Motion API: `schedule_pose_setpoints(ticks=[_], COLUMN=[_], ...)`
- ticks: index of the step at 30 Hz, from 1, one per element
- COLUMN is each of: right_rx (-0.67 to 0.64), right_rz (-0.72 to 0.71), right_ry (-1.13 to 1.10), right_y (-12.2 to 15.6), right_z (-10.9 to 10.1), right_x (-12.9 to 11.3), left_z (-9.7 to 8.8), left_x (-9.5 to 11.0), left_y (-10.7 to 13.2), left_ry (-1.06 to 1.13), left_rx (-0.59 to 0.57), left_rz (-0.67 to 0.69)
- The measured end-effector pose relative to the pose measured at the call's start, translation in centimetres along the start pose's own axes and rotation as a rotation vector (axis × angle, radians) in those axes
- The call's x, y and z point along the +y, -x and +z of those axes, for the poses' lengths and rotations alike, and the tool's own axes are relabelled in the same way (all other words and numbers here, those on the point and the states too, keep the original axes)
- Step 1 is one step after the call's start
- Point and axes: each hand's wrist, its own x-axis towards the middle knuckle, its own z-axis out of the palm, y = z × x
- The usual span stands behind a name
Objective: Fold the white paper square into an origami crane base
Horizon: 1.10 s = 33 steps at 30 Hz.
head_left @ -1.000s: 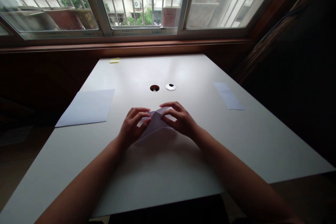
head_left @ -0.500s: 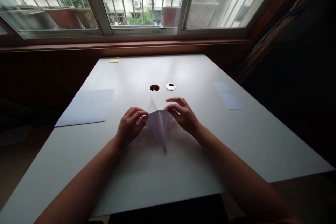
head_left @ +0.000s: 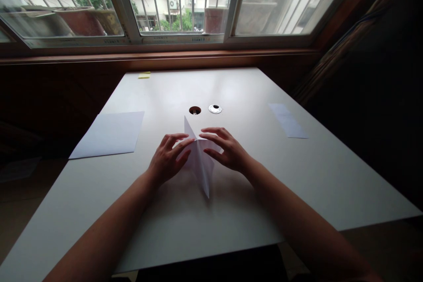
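Folded paper (head_left: 202, 166) stood between the left hand (head_left: 169, 155) and the right hand (head_left: 229, 150), its near tip projecting beyond both; each thumb stood apart from its fingers.

Folded paper (head_left: 203, 168) between 2 hands (head_left: 168, 158) (head_left: 230, 152)

The one head-worn view looks from above the six-o'clock edge of the white table (head_left: 158, 97), tilted down and facing the window (head_left: 178, 0) at twelve o'clock, with the left hand (head_left: 168, 156) and right hand (head_left: 230, 150) close ahead.
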Motion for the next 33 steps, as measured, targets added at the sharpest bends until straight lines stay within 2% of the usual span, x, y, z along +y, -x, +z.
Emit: schedule_pose_setpoints(ticks=[6, 14, 19, 23, 29, 33], right_rx=[-0.049, -0.037, -0.013, -0.026, -0.197, -0.346], right_rz=[-0.025, 0.026, 0.085, 0.085, -0.002, 0.017], right_ry=[0.048, 0.140, 0.177, 0.167, 0.095, 0.144], right_y=[0.1, 0.5, 0.6, 0.5, 0.3, 0.9], right_z=[0.4, 1.1, 1.1, 0.9, 1.2, 2.3], right_x=[0.4, 1.9, 2.4, 2.0, 1.1, 1.5], left_z=[-0.2, 0.1, 0.9, 1.2, 1.4, 1.6], left_x=[0.3, -0.1, -0.9, -1.0, 0.0, 0.6], left_y=[0.0, 0.1, 0.5, 0.8, 1.3, 1.5], left_ry=[-0.022, -0.072, -0.161, -0.245, -0.354, -0.352], left_rx=[-0.021, -0.168, -0.337, -0.427, -0.506, -0.516], left_rz=[0.043, 0.139, 0.086, -0.006, -0.155, -0.196])
